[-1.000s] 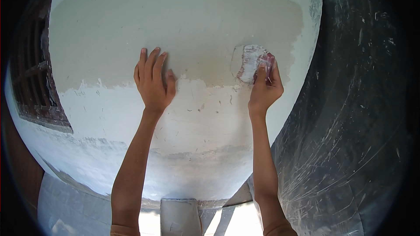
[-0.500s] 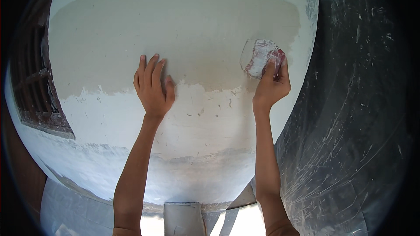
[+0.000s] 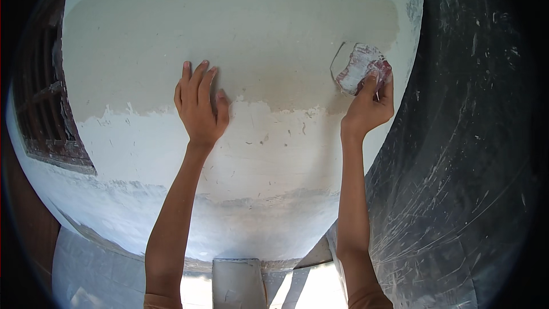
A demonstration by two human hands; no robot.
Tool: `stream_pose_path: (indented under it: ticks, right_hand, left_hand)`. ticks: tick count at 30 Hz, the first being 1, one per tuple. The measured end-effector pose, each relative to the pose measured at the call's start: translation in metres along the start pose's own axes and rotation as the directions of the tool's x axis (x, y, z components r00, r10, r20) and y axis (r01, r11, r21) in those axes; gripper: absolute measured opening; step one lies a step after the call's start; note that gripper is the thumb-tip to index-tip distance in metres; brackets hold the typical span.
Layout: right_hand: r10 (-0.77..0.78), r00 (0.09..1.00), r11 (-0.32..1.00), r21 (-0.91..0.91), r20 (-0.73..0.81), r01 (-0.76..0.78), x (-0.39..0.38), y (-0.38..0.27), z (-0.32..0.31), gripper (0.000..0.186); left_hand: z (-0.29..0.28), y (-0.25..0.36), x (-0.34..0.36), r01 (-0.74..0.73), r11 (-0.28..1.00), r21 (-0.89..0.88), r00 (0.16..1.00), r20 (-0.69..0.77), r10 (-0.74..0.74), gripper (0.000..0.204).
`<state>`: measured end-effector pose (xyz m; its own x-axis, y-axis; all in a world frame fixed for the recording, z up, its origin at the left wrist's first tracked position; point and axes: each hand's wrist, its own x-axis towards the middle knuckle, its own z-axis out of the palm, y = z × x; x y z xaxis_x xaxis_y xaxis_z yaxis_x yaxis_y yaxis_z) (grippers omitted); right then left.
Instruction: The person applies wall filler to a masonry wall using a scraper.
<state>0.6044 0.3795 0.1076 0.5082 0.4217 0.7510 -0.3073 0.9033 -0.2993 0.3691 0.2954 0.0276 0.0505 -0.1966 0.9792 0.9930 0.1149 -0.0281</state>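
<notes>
A flat putty spreader point(image 3: 358, 64), dark red where I grip it and smeared with white paste, is pinched between the thumb and fingers of my right hand point(image 3: 369, 106). Its thin left edge lies close to the wall; whether it touches cannot be told. Both are near the right side of a pale wall point(image 3: 269, 154), by the end of a broad grey-beige coated patch point(image 3: 240, 28). My left hand point(image 3: 200, 106) holds nothing and rests against the wall with fingers stretched upward, across the patch's ragged lower border.
A dark wooden slatted window frame point(image 3: 48, 114) is set in the wall at left. Right of the wall's edge hangs a dark sheet point(image 3: 457, 137) splashed with white. A grey box-like object point(image 3: 237, 286) stands below, between my forearms.
My right hand has moved right and slightly up with the putty spreader. The left hand keeps its place on the wall. The whole view has shifted a little.
</notes>
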Motion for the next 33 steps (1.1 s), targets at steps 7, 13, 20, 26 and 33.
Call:
stream_pose_path:
  ticks: [7, 13, 20, 26, 33]
  right_hand:
    - [-0.057, 0.93, 0.982, -0.149, 0.363, 0.119, -0.054, 0.023, 0.011, 0.034]
    - [-0.038, 0.995, 0.991, -0.128, -0.096, 0.025, -0.003, 0.008, -0.042, 0.036]
    - [0.032, 0.937, 0.998, -0.057, 0.349, -0.013, -0.072, 0.022, 0.003, 0.038]
    - [0.075, 0.997, 0.994, -0.075, -0.024, -0.077, -0.027, 0.025, -0.051, 0.036]
    - [0.046, 0.952, 0.99, -0.138, 0.302, -0.004, -0.082, 0.035, -0.018, 0.04]
  left_hand:
    - [-0.004, -0.003, 0.002, -0.029, 1.0, 0.001, 0.999, -0.017, 0.029, 0.039]
    - [-0.001, -0.001, -0.001, -0.002, 1.0, 0.012, 1.0, 0.019, 0.002, 0.041]
    - [-0.003, -0.009, 0.002, -0.017, 1.0, -0.003, 0.999, -0.045, 0.017, 0.041]
    - [-0.001, 0.001, -0.001, -0.01, 1.0, 0.017, 1.0, 0.001, 0.01, 0.04]
    - [-0.001, 0.0, 0.002, -0.012, 1.0, 0.001, 1.0, -0.009, 0.012, 0.039]
